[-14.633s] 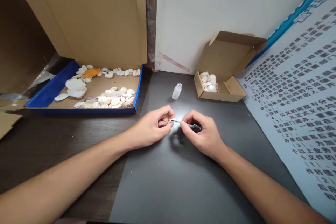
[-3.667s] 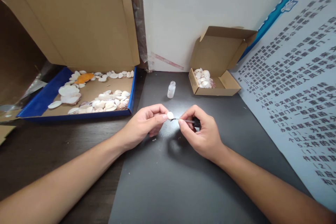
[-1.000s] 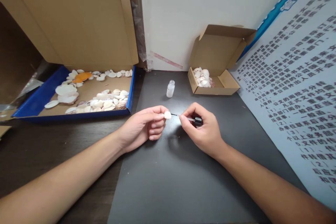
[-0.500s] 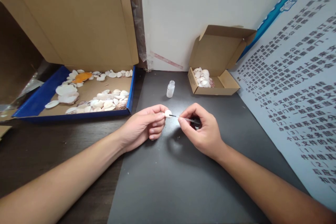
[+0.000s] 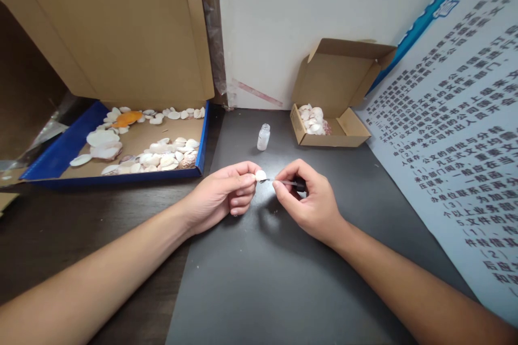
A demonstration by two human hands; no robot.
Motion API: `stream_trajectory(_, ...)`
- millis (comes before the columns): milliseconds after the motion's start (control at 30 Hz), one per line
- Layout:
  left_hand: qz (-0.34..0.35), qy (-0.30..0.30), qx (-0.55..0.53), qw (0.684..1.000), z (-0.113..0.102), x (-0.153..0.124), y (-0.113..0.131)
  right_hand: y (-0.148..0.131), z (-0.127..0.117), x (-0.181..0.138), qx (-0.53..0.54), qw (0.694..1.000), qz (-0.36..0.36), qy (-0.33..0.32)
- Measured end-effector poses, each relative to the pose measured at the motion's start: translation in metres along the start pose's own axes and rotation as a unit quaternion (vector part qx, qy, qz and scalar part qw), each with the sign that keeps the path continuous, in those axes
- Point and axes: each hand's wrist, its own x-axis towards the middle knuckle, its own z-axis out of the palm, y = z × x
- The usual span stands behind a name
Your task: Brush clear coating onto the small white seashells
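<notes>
My left hand (image 5: 226, 194) pinches a small white shell (image 5: 260, 175) between thumb and forefinger, held just above the dark mat (image 5: 259, 280). My right hand (image 5: 309, 202) grips a thin brush with a black cap (image 5: 289, 184), its tip touching the shell. An open small clear bottle (image 5: 263, 137) stands on the mat just behind both hands.
A large open cardboard box with a blue rim (image 5: 60, 157) at the left holds several shells. A small open cardboard box (image 5: 338, 132) with several shells sits at the back right. A printed poster (image 5: 457, 156) leans along the right side. A white wall stands behind.
The brush tip has moved back onto the shell, and my right hand has shifted slightly left. My left hand has barely moved.
</notes>
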Motion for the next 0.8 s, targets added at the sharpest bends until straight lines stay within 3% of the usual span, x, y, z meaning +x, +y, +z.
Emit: stream_trajectory(800, -0.011, 0.001, -0.024, 1.000, 0.0021, -0.0004, 0.0025, 0.0023, -0.0005, -0.0010, -0.024, 0.999, -0.027, 0.001)
